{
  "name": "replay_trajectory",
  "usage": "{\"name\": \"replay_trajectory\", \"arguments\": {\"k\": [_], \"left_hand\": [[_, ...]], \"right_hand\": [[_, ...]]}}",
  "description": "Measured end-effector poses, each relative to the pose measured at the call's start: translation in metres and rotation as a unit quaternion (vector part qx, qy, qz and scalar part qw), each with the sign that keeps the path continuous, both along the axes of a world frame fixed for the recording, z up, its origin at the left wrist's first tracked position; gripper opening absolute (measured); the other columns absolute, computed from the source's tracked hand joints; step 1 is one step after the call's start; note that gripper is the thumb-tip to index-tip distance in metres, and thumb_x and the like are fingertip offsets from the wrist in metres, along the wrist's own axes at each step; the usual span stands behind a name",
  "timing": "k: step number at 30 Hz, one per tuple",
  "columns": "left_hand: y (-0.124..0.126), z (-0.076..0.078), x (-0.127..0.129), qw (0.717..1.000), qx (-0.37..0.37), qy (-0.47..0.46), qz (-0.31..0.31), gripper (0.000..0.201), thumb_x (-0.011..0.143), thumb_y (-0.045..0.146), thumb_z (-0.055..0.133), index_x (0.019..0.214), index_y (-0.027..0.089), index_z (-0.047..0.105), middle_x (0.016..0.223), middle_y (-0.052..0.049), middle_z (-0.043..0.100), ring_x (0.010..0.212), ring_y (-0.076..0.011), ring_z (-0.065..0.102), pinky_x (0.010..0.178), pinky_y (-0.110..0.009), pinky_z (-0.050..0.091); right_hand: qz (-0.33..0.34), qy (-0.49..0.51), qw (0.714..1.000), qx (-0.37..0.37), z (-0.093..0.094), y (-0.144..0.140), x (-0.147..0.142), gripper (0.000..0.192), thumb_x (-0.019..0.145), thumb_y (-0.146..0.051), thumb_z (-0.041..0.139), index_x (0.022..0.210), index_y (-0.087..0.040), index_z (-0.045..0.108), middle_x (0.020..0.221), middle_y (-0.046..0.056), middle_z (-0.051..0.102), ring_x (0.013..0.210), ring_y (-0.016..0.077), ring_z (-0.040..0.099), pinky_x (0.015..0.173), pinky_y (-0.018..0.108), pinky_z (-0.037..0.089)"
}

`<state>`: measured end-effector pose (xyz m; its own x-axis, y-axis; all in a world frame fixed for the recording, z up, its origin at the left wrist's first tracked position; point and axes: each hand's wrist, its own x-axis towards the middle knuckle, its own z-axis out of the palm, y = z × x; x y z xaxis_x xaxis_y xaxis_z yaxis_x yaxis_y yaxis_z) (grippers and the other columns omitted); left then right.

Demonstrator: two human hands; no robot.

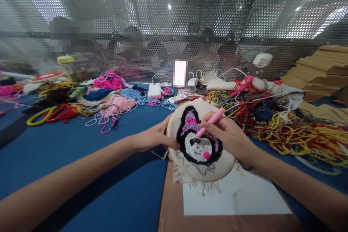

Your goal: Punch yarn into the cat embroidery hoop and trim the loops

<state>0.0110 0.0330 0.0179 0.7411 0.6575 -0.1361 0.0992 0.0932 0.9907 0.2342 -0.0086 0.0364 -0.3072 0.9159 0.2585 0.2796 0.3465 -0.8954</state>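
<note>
My left hand (154,138) grips the left rim of a round wooden embroidery hoop (227,168) and holds it tilted above the table. The cloth in the hoop carries a tufted cartoon face (198,148) in black, white, purple and pink yarn. My right hand (230,135) holds a pink punch needle (210,122) like a pen. Its tip touches the black yarn near the middle of the face. Frayed cloth edges hang below the hoop.
A white paper sheet (239,195) lies on a brown board (171,210) under the hoop. Tangled yarn (293,130) covers the blue table (81,159) to the right and at the far left (103,98). A white power bank (154,90) lies behind; cardboard stacks (320,72) at right. A perforated screen (174,25) stands ahead, people behind it.
</note>
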Motion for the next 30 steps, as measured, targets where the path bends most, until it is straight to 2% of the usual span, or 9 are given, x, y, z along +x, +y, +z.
{"name": "replay_trajectory", "arguments": {"k": [4,12,18,23,30], "left_hand": [[0.0006,-0.001,0.0007,1.0,-0.002,-0.01,0.004,0.098,0.063,0.009,0.067,0.139,0.032,0.011,0.111,-0.005,0.054,0.098,-0.0251,0.053,0.083,-0.041,0.046],[0.0017,-0.0024,0.0019,1.0,-0.009,-0.013,0.007,0.098,0.062,0.009,0.068,0.139,0.032,0.012,0.12,-0.007,0.05,0.109,-0.0278,0.048,0.088,-0.043,0.043],[0.0015,-0.0014,0.0015,1.0,-0.005,-0.007,0.005,0.097,0.062,0.011,0.068,0.139,0.031,0.012,0.119,-0.008,0.051,0.108,-0.0283,0.048,0.086,-0.042,0.044],[0.0012,-0.0002,0.0013,1.0,-0.008,-0.005,0.004,0.097,0.062,0.011,0.067,0.139,0.032,0.012,0.118,-0.007,0.051,0.106,-0.0272,0.049,0.086,-0.042,0.044],[-0.0012,0.0016,0.0029,1.0,-0.009,-0.015,0.007,0.097,0.062,0.01,0.068,0.139,0.031,0.013,0.118,-0.007,0.051,0.108,-0.0273,0.048,0.088,-0.044,0.042]], "right_hand": [[-0.026,0.011,1.0,0.003,0.001,0.001,0.0033,0.025,0.085,-0.042,0.048,0.075,-0.019,0.054,0.072,0.0,0.054,0.062,0.011,0.046,0.054,0.026,0.036],[-0.034,0.024,0.999,0.021,0.0036,0.0039,0.0064,0.024,0.086,-0.04,0.047,0.075,-0.019,0.052,0.071,0.0,0.054,0.064,0.0112,0.045,0.058,0.026,0.035],[-0.032,0.029,0.999,0.018,0.0044,0.0038,0.0066,0.025,0.086,-0.04,0.047,0.074,-0.019,0.055,0.071,0.001,0.055,0.066,0.0124,0.047,0.06,0.027,0.036],[-0.031,0.018,0.999,0.01,0.0023,0.0017,0.0059,0.024,0.085,-0.041,0.049,0.075,-0.019,0.055,0.073,0.0,0.054,0.061,0.0109,0.044,0.053,0.026,0.034],[0.002,-0.019,0.999,0.051,-0.002,0.0003,0.0021,0.026,0.087,-0.035,0.047,0.072,-0.018,0.061,0.08,0.001,0.056,0.072,0.0121,0.051,0.065,0.027,0.038]]}}
